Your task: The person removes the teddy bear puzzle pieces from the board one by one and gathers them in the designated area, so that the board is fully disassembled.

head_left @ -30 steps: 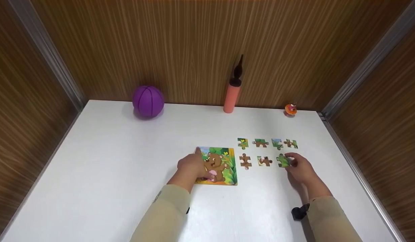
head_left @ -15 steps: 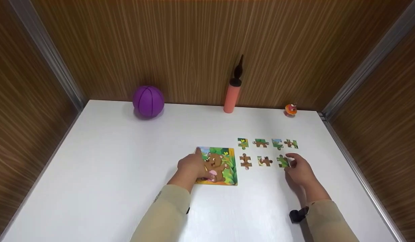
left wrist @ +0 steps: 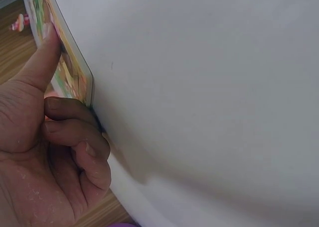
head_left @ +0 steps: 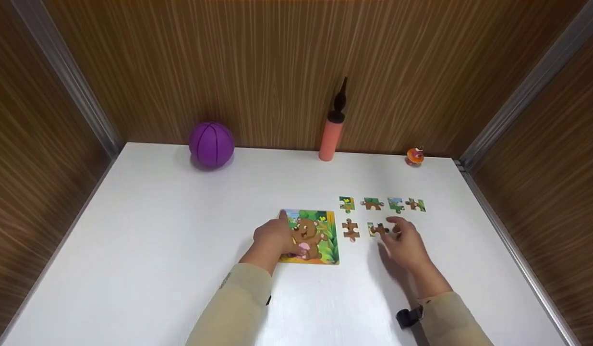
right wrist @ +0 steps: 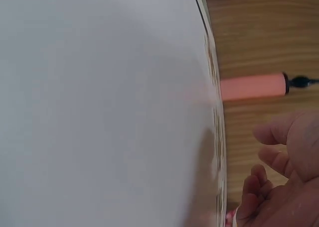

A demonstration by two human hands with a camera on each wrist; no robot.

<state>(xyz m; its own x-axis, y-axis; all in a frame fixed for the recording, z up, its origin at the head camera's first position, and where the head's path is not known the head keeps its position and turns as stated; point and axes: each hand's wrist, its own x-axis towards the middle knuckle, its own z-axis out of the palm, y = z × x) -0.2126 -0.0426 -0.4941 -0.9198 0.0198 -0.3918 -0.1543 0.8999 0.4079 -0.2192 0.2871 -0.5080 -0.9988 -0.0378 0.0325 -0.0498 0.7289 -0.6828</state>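
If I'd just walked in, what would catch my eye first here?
Probably the bright bear puzzle board in the middle of the white table, with the left hand resting on its left edge. Just right of it lie loose puzzle pieces in two rows, the right hand at the nearer row. A purple ball sits by the far wall.

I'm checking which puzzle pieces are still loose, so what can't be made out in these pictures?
- Head view: the right hand covers the near row's end; any piece under it is hidden.
- Head view: the left hand hides the puzzle board's left part.
- Right wrist view: loose pieces are too edge-on to see.
- Head view: the orange toy is too small to identify.
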